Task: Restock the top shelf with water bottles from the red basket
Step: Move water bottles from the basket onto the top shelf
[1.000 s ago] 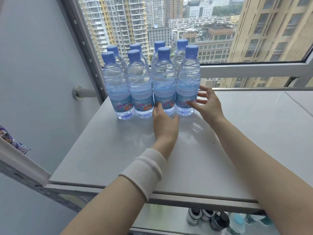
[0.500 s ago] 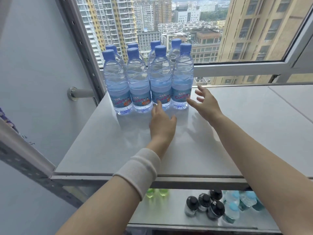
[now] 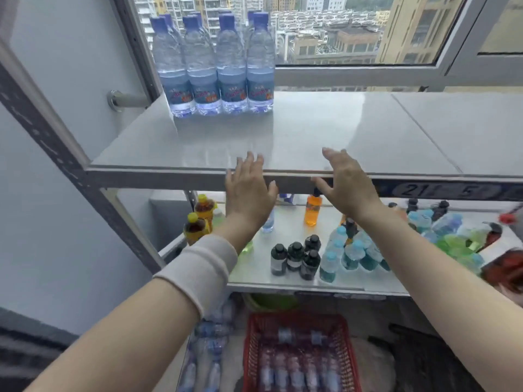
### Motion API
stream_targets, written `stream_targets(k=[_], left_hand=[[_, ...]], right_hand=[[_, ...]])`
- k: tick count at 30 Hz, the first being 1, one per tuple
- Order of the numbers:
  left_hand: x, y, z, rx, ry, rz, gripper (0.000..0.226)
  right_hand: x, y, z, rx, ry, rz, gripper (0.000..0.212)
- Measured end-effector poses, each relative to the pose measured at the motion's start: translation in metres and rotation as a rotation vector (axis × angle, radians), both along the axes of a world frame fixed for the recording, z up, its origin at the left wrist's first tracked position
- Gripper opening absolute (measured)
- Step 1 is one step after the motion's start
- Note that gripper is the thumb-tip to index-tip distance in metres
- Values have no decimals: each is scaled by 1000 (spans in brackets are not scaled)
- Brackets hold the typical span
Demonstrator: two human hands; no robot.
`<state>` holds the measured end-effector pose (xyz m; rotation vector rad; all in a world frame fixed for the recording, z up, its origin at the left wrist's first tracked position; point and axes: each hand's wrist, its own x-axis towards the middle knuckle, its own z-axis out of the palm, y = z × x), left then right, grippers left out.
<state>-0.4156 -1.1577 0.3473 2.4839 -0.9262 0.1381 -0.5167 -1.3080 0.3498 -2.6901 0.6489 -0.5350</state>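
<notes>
Several blue-capped water bottles (image 3: 215, 66) stand in two tight rows at the back left of the grey top shelf (image 3: 339, 131), against the window. My left hand (image 3: 249, 188), with a white wristband on its forearm, hovers at the shelf's front edge, fingers apart and holding nothing. A little to its right, my right hand (image 3: 348, 185) is spread open at the same edge and also holds nothing. The red basket (image 3: 297, 349) sits low on the floor below, with several water bottles lying in it.
The lower shelf (image 3: 254, 275) holds black-capped bottles (image 3: 297, 256), teal bottles (image 3: 353, 253), an orange bottle (image 3: 312, 207), yellow-capped tea bottles (image 3: 198, 219) and green bottles (image 3: 458, 244). More wrapped water bottles (image 3: 206, 349) lie left of the basket. A metal upright (image 3: 70, 165) rises at left.
Both hands have pulled back from the front bottles to the shelf's front edge. The view has tilted down, bringing the lower shelf and red basket into sight.
</notes>
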Motion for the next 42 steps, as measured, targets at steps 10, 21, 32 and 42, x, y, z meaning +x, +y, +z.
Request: stream_targets(k=[10, 21, 32, 42], left_hand=[[-105, 51, -44, 129, -62, -105, 62], [-192, 84, -186, 351, 196, -219, 62], [-264, 44, -428, 528, 764, 11, 58], [-231, 27, -690, 596, 897, 19, 47]], right_hand=[[-118, 62, -57, -231, 120, -3, 62], [-228, 101, -197, -2, 496, -114, 65], [-298, 73, -429, 561, 809, -267, 69], [-247, 28, -690, 798, 719, -352, 56]])
